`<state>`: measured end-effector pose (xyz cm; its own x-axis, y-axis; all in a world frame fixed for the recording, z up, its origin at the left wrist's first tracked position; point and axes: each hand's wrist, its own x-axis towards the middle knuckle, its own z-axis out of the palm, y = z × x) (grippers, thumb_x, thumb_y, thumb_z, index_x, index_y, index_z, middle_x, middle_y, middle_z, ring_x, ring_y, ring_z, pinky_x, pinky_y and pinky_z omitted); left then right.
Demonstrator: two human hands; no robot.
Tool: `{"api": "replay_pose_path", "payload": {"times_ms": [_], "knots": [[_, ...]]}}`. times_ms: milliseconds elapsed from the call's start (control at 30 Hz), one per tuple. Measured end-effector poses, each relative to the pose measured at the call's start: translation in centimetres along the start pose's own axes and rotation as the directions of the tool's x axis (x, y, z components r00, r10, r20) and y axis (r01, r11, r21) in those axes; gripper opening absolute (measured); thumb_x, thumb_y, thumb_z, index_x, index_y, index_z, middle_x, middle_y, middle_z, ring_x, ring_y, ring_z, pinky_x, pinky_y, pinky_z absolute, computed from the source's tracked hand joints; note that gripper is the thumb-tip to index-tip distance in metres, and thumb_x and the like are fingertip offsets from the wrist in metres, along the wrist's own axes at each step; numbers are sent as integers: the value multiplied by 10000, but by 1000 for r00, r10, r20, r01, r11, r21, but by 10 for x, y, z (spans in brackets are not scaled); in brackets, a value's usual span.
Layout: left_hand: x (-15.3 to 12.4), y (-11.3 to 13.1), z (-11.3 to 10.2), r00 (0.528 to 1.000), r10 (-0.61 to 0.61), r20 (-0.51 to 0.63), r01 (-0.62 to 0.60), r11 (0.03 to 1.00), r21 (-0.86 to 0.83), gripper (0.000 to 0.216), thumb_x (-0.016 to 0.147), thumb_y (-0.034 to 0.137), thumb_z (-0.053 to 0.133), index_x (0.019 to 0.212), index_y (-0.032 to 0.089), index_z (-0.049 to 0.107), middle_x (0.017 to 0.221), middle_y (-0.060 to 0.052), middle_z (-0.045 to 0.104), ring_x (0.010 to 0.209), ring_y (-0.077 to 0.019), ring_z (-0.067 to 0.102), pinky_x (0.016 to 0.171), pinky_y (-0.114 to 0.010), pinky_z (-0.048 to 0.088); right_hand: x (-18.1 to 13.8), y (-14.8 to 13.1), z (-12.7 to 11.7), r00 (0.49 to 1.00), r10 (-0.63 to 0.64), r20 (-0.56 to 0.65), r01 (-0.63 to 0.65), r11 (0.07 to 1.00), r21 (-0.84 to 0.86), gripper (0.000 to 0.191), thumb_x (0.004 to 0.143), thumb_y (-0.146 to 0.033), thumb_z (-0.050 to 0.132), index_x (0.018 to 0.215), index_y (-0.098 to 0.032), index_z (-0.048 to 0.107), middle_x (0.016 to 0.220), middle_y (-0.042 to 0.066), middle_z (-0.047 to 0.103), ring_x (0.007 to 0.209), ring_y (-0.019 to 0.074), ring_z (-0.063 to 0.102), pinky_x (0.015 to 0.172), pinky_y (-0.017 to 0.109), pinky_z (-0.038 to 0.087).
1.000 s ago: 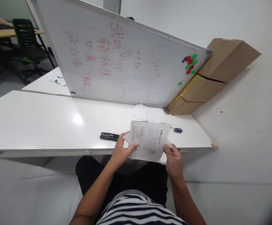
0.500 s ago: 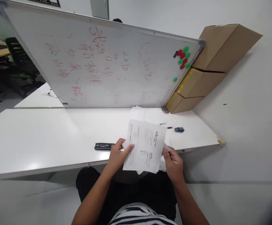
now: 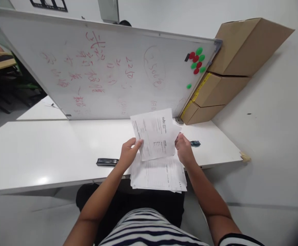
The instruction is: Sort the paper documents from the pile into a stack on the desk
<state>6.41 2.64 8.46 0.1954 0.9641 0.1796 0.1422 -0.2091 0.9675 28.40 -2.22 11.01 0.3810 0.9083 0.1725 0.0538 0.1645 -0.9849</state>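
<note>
A printed sheet of paper (image 3: 154,136) with "svb" at its upper right is held up over the desk. My left hand (image 3: 128,153) pinches its left edge, thumb on top. My right hand (image 3: 184,148) is closed at the right side, gripping paper there; whether it holds one sheet or more I cannot tell. Below the raised sheet, a stack of printed papers (image 3: 159,176) lies at the desk's front edge and overhangs it. A black stapler-like object (image 3: 107,162) rests on the desk just left of my left forearm.
A large whiteboard (image 3: 107,92) with red writing and round magnets stands behind the desk (image 3: 48,147). Brown cardboard boxes (image 3: 231,65) are stacked at the right against the wall. A small dark blue item (image 3: 195,143) lies right of my right hand.
Both hands have moved away from my body, raising the printed sheet toward the whiteboard. The stack of papers beneath is now uncovered. The camera view has shifted slightly.
</note>
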Motion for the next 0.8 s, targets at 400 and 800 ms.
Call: {"api": "replay_pose_path", "payload": {"times_ms": [400,800], "knots": [[-15,0,7,985,67,161,-38,984,-173,344,778,446,674,1041,226,704,1232,-71,633,1173,-274,553,983,-442,461,-51,12,-3,984,-117,-130,113,993,-41,427,812,-441,664,1172,-228,577,1089,82,697,991,246,660,823,397,551],[-26,-30,33,967,-137,213,215,888,-405,475,756,443,702,1139,167,648,1259,-119,629,1176,-285,573,1011,-463,436,-64,46,3,997,-20,-78,30,991,131,740,807,-435,659,1429,-250,304,1238,123,616,1122,243,607,938,424,496]]}}
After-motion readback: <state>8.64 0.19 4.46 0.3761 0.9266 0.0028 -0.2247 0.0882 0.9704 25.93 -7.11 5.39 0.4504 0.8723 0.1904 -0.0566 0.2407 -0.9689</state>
